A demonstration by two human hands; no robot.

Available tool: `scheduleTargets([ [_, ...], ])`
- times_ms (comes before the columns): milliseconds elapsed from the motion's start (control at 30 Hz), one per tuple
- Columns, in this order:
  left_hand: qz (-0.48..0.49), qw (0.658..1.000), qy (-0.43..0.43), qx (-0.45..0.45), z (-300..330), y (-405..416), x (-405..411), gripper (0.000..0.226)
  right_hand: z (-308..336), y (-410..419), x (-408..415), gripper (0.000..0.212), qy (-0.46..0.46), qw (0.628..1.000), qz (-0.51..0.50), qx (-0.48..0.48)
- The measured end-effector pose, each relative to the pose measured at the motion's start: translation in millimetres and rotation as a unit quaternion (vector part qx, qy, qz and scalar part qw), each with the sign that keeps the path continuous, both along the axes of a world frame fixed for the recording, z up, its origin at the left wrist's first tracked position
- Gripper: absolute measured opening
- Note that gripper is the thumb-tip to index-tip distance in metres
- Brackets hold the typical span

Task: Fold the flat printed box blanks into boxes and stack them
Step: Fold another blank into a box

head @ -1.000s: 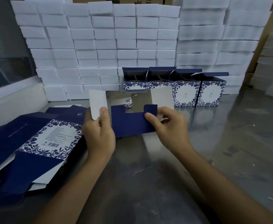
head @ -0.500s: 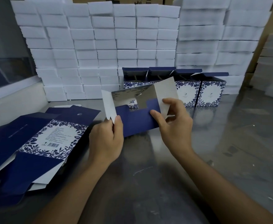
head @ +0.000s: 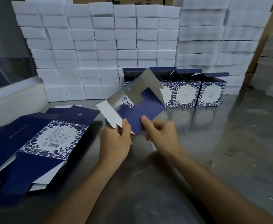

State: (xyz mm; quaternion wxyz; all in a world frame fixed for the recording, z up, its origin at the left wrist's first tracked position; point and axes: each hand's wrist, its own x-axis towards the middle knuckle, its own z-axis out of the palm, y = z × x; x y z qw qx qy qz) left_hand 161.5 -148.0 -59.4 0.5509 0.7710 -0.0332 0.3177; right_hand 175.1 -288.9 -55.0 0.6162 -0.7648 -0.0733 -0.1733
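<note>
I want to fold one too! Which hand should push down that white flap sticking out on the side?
Probably the left hand. It pinches the half-folded box right beside the white flap, which sticks out on its side. The right hand pinches the blue panel farther over.

Packing workshop or warehouse: steel worktable, high wall of stacked white foam blocks, pile of flat box blanks, row of folded boxes.

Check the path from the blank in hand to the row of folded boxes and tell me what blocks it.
Nothing visible does. Both the left hand and right hand pinch the blank above the table, and only bare table lies between it and the folded boxes. The flat blanks lie off to the left.
</note>
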Motion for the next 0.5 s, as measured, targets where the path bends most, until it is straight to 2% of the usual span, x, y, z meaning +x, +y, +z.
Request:
scheduleTargets([
  [133,-0.018,0.999,0.029,-0.037,2.9,-0.8,0.0,0.030,-4.9,6.5,-2.8,0.050,-0.011,0.995,0.089,-0.039],
  [367,-0.043,0.996,0.051,-0.060,5.6,-5.1,-5.6,0.030,-6.9,6.7,-1.4,0.048,-0.021,0.995,0.058,-0.083],
  [500,-0.049,0.996,0.055,-0.058,7.2,-4.5,-6.9,0.030,-8.2,5.0,0.3,0.049,-0.012,0.996,0.064,-0.064],
])
